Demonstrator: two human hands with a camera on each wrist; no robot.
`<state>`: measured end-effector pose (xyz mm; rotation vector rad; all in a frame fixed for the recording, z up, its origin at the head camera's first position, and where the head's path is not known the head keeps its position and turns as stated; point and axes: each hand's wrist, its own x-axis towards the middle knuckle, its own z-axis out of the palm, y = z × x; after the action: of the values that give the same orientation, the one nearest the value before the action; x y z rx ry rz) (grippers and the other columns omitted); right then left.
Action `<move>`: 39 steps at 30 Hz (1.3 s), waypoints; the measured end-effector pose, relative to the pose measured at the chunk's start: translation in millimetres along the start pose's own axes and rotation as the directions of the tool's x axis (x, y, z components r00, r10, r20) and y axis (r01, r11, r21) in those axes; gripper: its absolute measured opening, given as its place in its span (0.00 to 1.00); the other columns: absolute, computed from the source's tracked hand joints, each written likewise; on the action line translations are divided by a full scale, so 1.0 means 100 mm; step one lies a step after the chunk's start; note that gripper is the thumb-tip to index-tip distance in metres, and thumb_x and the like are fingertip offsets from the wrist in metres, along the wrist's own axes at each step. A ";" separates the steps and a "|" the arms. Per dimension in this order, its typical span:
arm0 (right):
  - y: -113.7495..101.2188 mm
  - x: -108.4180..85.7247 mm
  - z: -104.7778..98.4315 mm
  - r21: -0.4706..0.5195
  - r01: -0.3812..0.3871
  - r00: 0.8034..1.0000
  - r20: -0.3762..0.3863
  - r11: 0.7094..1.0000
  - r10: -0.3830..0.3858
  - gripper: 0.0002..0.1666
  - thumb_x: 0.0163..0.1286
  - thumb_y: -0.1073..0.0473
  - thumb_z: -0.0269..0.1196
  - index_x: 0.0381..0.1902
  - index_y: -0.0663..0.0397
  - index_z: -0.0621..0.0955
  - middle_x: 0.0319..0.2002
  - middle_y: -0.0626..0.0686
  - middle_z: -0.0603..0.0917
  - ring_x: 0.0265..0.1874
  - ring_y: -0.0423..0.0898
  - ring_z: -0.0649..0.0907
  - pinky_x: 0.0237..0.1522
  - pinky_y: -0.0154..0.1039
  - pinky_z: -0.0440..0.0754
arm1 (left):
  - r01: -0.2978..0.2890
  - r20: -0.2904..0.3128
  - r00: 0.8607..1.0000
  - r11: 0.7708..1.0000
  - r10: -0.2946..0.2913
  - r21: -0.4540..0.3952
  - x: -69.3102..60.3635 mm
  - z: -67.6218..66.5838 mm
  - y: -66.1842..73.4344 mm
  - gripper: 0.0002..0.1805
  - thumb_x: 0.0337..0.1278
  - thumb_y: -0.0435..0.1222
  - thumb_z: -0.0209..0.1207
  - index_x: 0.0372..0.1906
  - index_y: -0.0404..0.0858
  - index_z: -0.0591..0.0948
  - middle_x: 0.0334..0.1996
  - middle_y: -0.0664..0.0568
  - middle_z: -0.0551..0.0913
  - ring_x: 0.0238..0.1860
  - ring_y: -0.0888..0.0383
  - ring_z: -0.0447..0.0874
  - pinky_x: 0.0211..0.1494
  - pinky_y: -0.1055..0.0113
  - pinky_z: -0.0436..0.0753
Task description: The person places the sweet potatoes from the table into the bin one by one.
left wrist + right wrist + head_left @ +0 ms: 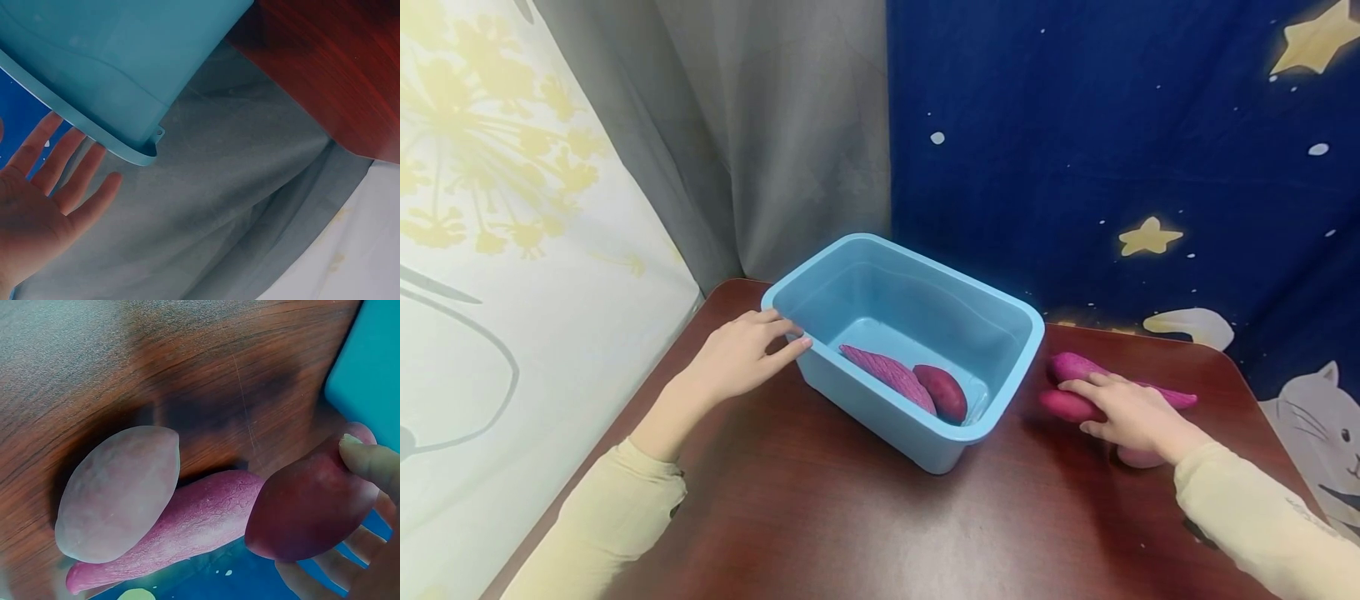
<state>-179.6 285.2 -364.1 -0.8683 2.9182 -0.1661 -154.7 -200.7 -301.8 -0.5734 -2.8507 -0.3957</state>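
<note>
A light blue plastic bin point(868, 408) stands on the table. My left hand point(737, 354) rests its loosely extended fingers at the bin's left rim; the left wrist view shows the fingertips by the rim point(94, 132). Inside the bin lie a long purple sweet potato point(891, 377) and a dark red oval fruit point(942, 392). Right of the bin, my right hand point(1131, 408) holds a dark red mango-shaped fruit point(312, 503), thumb on one side, fingers round the other. Beside it lie another long purple sweet potato point(194, 515) and a pale pink mango-shaped fruit point(119, 494).
The reddish-brown wooden table point(850, 517) ends at a rounded far right corner. Behind it hang a grey curtain point(805, 125) and a dark blue cloth with stars point(1022, 183). A white patterned cloth point(512, 333) hangs along the left.
</note>
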 end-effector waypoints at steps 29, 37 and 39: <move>-0.11 -0.25 -0.36 -0.107 0.038 0.990 -0.130 0.994 -0.051 0.33 0.44 0.53 0.70 0.52 0.48 0.74 0.40 0.52 0.75 0.37 0.49 0.74 0.20 0.44 0.74 | -0.007 0.006 1.000 1.000 0.007 -0.006 0.01 0.00 -0.01 0.22 0.55 0.52 0.52 0.43 0.39 0.80 0.40 0.48 0.78 0.44 0.48 0.73 0.40 0.50 0.74; -0.14 -0.26 -0.43 -0.133 0.055 0.985 -0.155 0.990 -0.076 0.33 0.43 0.53 0.70 0.51 0.47 0.74 0.38 0.51 0.75 0.36 0.47 0.74 0.20 0.42 0.73 | -0.011 0.003 1.000 1.000 0.011 -0.009 0.00 0.00 -0.01 0.21 0.55 0.51 0.52 0.43 0.39 0.80 0.39 0.48 0.78 0.43 0.49 0.74 0.39 0.51 0.75; -0.15 -0.26 -0.45 -0.144 0.060 0.983 -0.165 0.988 -0.083 0.33 0.43 0.53 0.70 0.51 0.47 0.74 0.39 0.50 0.75 0.36 0.47 0.74 0.20 0.41 0.73 | -0.012 0.003 1.000 1.000 0.012 -0.009 0.00 0.00 -0.01 0.21 0.55 0.51 0.52 0.43 0.39 0.80 0.39 0.49 0.78 0.43 0.49 0.74 0.39 0.52 0.75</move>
<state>-154.8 290.6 -316.6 -1.0294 3.0902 -0.0446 -155.5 -201.4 -302.2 -0.5929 -2.8479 -0.4060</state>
